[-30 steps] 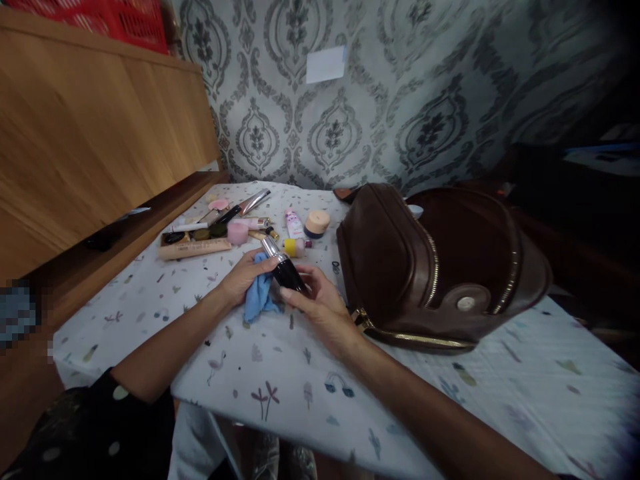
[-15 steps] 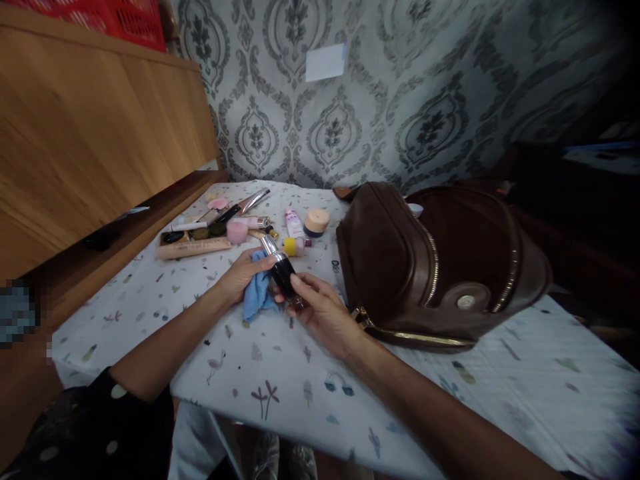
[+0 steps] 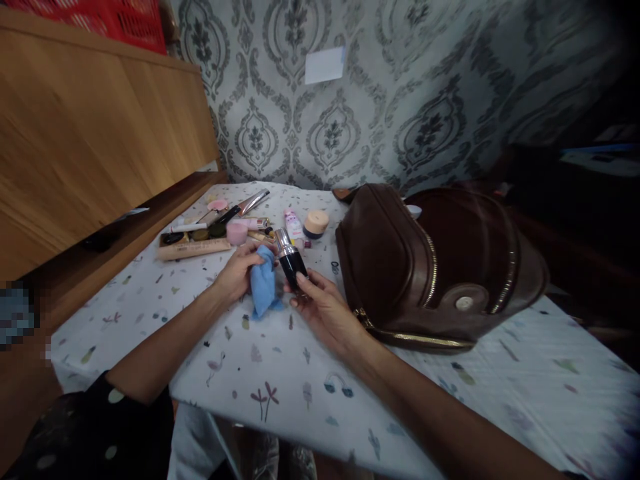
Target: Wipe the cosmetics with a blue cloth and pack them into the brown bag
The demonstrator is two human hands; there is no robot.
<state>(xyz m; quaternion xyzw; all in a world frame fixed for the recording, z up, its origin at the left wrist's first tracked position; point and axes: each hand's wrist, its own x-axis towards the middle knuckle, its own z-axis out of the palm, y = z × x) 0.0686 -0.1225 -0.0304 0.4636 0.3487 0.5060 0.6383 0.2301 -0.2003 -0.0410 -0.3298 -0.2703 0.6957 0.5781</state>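
Fingers point(image 3: 310, 287) (right) grip black bottle point(image 3: 291, 263).

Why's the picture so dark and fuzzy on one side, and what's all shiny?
In the head view, the far right sinks into near-black; in the same head view, the tablecloth smears toward its right corner; also in the head view, light glints on the silver top of the black bottle and the gold zipper of the brown bag.

The black bottle point(image 3: 291, 264) has been moved out from under the left hand's point(image 3: 241, 272) thumb and tipped more upright in the right hand point(image 3: 323, 303). More of the blue cloth point(image 3: 263, 283) is now exposed, formerly partly covered by that thumb.
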